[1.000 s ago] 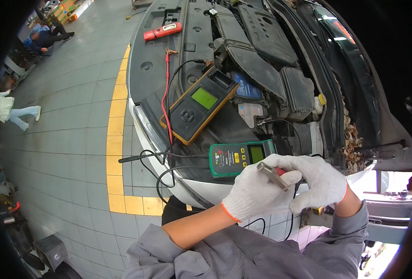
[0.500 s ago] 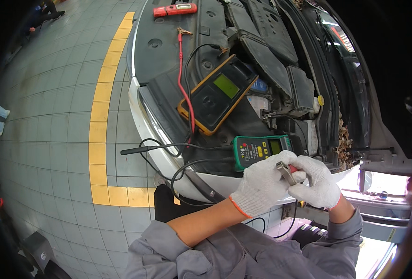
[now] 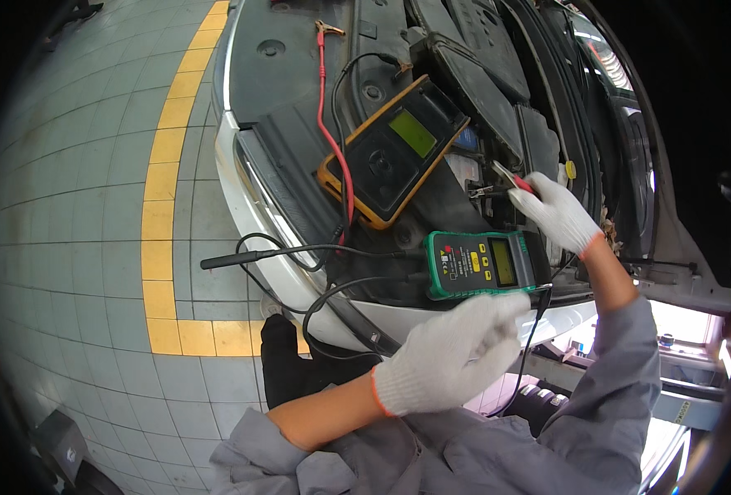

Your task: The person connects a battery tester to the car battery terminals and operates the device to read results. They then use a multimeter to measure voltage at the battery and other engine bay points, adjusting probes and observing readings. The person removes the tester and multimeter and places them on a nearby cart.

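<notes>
My right hand, in a white knitted glove, grips a red-handled metal clamp. The clamp's jaws point up and left over the battery area, beside a small metal terminal clamp. Nearer to me, my gloved left hand is raised with slightly bent fingers, apparently holding nothing. Just beyond it lies a green-edged handheld tester with a small screen, on the front edge of the engine bay. A black probe on a cable sticks out left from the tester over the car's edge.
A larger black-and-orange tester rests on the engine bay's cover. Beside it run a red cable ending in a copper-coloured clip and a black cable. The raised hood borders the right side. Yellow tiles line the grey floor.
My hands have come apart. The right one has moved up and forward with the red-handled clamp, while the left has let go and drawn back toward me. The view has shifted slightly.
</notes>
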Action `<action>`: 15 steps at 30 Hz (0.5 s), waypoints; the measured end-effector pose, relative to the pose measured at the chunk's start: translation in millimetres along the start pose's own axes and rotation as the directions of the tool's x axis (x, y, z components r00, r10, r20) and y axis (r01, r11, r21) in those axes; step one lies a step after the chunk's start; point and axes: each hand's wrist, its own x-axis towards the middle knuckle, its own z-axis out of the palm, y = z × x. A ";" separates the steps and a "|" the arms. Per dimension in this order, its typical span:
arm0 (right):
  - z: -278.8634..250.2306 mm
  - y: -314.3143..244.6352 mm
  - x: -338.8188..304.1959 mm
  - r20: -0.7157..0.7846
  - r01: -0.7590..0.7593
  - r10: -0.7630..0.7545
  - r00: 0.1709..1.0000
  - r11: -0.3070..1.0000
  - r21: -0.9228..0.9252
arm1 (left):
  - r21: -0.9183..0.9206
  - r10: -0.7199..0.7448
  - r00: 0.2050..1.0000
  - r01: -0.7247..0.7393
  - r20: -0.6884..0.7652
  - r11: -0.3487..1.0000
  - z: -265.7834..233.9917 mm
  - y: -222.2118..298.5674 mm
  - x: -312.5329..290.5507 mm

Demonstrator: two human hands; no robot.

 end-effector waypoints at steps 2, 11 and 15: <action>18.8 27.9 48.5 0.023 0.100 -0.097 0.995 0.968 -0.231 | 0.074 -0.015 0.989 0.004 0.147 0.997 -4.5 -6.1 -8.2; 112.9 102.6 213.3 -0.050 0.091 -0.157 0.986 0.773 -0.628 | 0.102 -0.036 0.959 0.007 0.280 0.995 -16.5 -45.6 -45.9; 121.2 106.0 229.9 -0.235 -0.169 0.107 0.966 0.950 -0.263 | 0.068 -0.051 0.972 0.036 0.227 0.997 -19.2 -61.5 -53.9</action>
